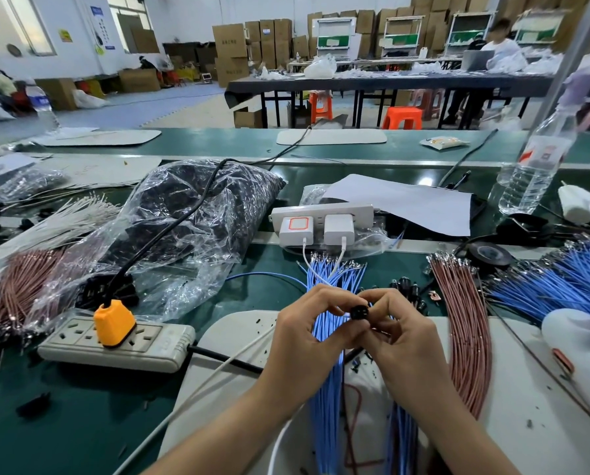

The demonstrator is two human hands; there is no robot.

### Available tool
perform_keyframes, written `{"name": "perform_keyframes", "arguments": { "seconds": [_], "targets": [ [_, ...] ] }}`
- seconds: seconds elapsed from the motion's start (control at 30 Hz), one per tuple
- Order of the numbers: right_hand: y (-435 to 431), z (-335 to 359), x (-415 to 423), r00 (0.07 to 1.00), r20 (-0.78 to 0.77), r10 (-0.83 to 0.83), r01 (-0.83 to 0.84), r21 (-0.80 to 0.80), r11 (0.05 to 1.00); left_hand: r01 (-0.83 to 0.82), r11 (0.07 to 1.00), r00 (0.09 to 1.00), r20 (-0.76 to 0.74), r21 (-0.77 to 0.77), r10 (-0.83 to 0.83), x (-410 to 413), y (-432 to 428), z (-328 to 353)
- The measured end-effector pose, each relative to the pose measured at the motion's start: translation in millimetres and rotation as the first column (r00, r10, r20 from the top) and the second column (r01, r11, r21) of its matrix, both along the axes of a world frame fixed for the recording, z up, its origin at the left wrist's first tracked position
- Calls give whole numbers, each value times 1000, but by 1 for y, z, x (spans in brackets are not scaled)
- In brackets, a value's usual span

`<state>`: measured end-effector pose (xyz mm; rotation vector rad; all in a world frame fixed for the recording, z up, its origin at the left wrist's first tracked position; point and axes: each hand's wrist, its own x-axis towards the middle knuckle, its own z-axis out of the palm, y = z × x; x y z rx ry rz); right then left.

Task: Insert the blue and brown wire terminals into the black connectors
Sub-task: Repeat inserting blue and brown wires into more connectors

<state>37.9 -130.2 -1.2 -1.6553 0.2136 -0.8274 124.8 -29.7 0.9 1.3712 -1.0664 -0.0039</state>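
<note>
A small black connector [358, 312] is pinched between the fingertips of my left hand [307, 329] and my right hand [398, 332], held above a bundle of blue wires [328, 371] lying on a white mat [225, 341]. Whether a wire is in my fingers is hidden. A bundle of brown wires [466, 330] with metal terminals lies to the right of my hands. Loose black connectors [408, 287] sit just beyond my right hand. A larger heap of blue wires [568, 279] lies at the far right.
A power strip with an orange plug [113, 323] lies to the left. A plastic bag of dark parts [197, 214] and more brown wires [19, 289] are further left. A white strip with two chargers [321, 222] and a water bottle [533, 166] stand behind.
</note>
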Motion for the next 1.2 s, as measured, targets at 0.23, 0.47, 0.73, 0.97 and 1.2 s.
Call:
{"name": "perform_keyframes", "arguments": {
  "seconds": [0.23, 0.47, 0.73, 0.97, 1.2],
  "targets": [
    [-2, -1, 1, 999, -14, -36, 36, -5, 999, 21, 1000, 1000, 4, -1, -21, 2, -2, 1],
    [-4, -1, 1, 998, -18, -66, 66, -33, 997, 89, 996, 996, -17, 11, -89, 5, -2, -2],
    [-5, -1, 1, 997, -48, -60, 57, -67, 996, 97, 995, 995, 37, 19, -98, 7, -2, -5],
    [-5, 1, -1, 994, -87, -66, 58, -90, 994, 75, 997, 995, 61, -29, -73, 6, -4, -8],
    [-3, 1, -2, 993, -98, -65, 56, -94, 994, 85, 994, 986, 153, -75, -72, 7, -4, -8]
  ]
}}
